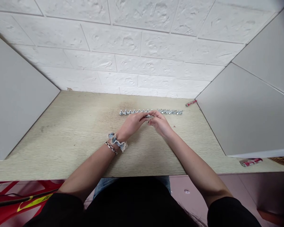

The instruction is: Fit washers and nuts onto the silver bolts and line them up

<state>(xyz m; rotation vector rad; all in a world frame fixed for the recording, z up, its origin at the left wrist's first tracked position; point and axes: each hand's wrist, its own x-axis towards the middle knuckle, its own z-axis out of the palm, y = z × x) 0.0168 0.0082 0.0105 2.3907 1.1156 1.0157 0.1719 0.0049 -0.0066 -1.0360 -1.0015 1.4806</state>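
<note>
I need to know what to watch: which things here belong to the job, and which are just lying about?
Seems part of the job:
small metal piece at the fingertips of the left hand and right hand
metal fasteners lined up beyond the hands

Seems just lying about:
far red cylinder
near red cylinder
tiny scrap beside the right hand

The left hand (133, 123) pinches. The right hand (160, 123) faces it, fingers (153, 112) curved. Both forearms (94, 166) slant inward.

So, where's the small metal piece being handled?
In the head view, the small metal piece is near centre, between the left hand and right hand, nearer the camera than the row of fasteners.
</note>
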